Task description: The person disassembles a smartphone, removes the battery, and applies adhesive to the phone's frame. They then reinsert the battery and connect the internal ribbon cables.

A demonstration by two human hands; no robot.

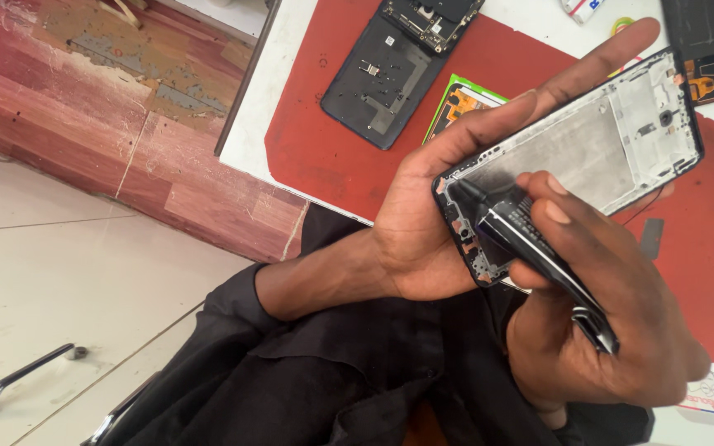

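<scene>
Item, phone frame (588, 140): black-edged, stripped, its silver inner plate facing up at me. It lies across my left hand (448, 215), above my lap and just off the near edge of the red mat (324, 157). Long axis runs from the lower left, at my palm, up to the right toward the far side of the mat. My left fingers wrap behind and along its upper edge, clasping it firmly.

Item, black tool (539, 256): pen-shaped and glossy, pinched in my right hand (605, 322) like a pencil. Its tip rests on the frame's lower-left corner, beside the small parts there. The right hand sits below and right of the frame and is the one touching the work; the left only carries it.

Item, dark back cover (382, 78): on the mat, up and left of the frame, inside face up, with a second opened phone body (431, 21) touching its far end.

Item, green-edged packet with an orange part (456, 103): flat on the mat, just beyond my left fingers, partly hidden by them.

Item, small white-and-red package (582, 8): at the table's far edge, above the frame.

Item, dark board with orange flex (708, 83): right of the frame's far end.

Item, white oval-marked label (704, 395): below my right hand, print too small to tell.
</scene>
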